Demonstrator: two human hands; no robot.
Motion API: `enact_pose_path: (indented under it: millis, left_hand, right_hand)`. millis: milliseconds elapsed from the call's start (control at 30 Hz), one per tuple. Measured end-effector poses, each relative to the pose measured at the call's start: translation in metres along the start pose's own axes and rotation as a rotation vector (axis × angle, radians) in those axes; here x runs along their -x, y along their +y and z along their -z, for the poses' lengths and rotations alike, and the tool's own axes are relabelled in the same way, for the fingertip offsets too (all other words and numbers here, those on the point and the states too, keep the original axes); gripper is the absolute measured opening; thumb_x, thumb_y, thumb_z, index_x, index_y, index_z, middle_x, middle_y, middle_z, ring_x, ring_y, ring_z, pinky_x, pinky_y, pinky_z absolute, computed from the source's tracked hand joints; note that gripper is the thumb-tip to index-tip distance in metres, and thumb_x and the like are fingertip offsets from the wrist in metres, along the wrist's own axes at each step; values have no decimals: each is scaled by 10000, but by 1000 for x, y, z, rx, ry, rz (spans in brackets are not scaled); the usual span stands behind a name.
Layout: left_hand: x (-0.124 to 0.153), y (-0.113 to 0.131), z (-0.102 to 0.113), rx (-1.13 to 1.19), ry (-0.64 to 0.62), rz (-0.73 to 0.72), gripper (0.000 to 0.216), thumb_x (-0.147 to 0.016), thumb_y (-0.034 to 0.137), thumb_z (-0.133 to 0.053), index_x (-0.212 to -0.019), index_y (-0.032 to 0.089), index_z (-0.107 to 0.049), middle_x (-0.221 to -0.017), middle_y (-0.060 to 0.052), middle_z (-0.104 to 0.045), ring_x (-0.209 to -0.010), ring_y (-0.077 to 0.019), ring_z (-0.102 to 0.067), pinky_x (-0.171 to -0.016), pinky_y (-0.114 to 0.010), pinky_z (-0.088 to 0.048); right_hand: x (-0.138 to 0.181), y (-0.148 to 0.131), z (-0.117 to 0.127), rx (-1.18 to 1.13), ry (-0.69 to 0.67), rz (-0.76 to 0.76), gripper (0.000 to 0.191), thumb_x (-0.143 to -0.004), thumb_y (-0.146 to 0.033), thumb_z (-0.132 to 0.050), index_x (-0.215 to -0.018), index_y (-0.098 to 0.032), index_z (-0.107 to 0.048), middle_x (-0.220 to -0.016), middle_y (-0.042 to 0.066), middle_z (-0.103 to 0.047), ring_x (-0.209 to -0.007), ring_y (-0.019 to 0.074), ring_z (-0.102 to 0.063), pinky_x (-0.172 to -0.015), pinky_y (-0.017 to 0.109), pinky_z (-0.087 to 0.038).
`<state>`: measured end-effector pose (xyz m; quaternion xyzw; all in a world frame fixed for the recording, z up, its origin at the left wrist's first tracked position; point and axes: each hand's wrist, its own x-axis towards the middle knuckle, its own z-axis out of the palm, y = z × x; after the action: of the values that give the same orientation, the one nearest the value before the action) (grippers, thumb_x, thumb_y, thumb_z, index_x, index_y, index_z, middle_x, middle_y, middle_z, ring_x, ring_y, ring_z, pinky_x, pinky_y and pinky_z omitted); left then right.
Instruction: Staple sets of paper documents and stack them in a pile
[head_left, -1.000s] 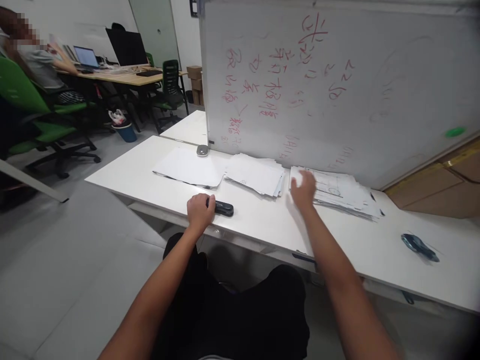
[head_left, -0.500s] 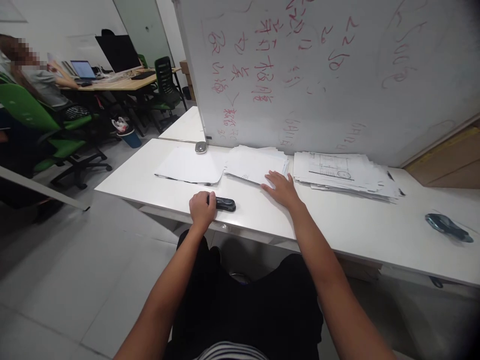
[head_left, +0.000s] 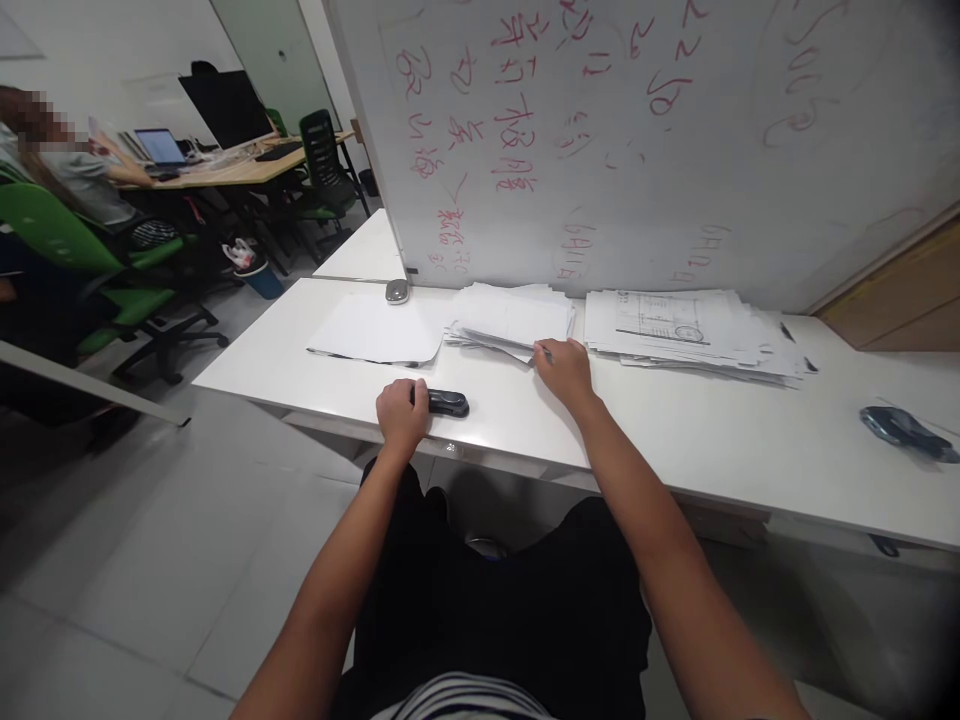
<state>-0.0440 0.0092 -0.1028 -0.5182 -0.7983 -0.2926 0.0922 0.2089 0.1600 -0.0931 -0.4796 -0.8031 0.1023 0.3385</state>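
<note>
My left hand is wrapped round the rear part of a black stapler, which lies on the white table near its front edge. With curled fingers, my right hand pinches the front right corner of the paper in the middle stack. The front edges of these papers look uneven and slightly lifted; how many sheets are gripped cannot be made out. On the left lies another pile of white paper. A larger stack of printed sheets is just right of my right hand.
A computer mouse sits behind the left pile. Behind the table stands a whiteboard with red writing. A dark object lies at the right, near a cardboard box. Another person sits at a desk far left.
My right hand has gone from lying spread on the middle stack to pinching its front right corner, and the sheets' front edges have shifted. My left hand stays on the stapler.
</note>
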Motion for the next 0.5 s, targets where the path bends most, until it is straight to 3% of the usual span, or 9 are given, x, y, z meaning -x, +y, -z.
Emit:
enact_pose_path:
  millis: [200, 300, 400, 500]
  left_hand:
    - [1, 4, 2, 23, -6, 13, 326, -955, 390, -349, -794, 210, -568, -815, -74, -641, -850, -245, -565, -764, -369, -359]
    - [1, 2, 3, 55, -11, 36, 322, -948, 398, -364, -799, 208, -577, -812, -78, -642, -865, -251, -574, -787, -383, -379]
    - [-2, -2, 4, 204, -3, 24, 300, -937, 421, -397, -931, 205, -605, -924, -82, -659, -940, -246, -583, -846, -392, -408]
    - [1, 13, 17, 477, 135, -55, 323, -925, 441, -441, -1088, 199, -581, -1107, -98, -620, -1081, -233, -547, -950, -404, -405]
  right_hand:
    - [0, -1, -1, 49, 0, -19, 246, -894, -229, -398, -910, -202, -642, -892, 62, -725, -855, 221, -638, -1056, 446, -309]
    - [1, -2, 1, 99, -22, 11, 252, -893, -217, -390, -921, -203, -640, -994, 89, -713, -990, 244, -619, -1056, 476, -301]
    - [2, -1, -1, 159, -39, 58, 312, -902, -247, -394, -1125, -194, -606, -1282, 124, -609, -1236, 277, -500, -1098, 538, -236]
    - [1, 3, -4, 220, -97, 51, 478, -926, -352, -383, -1369, -183, -446, -1491, 134, -406, -1390, 306, -326, -1113, 609, -180]
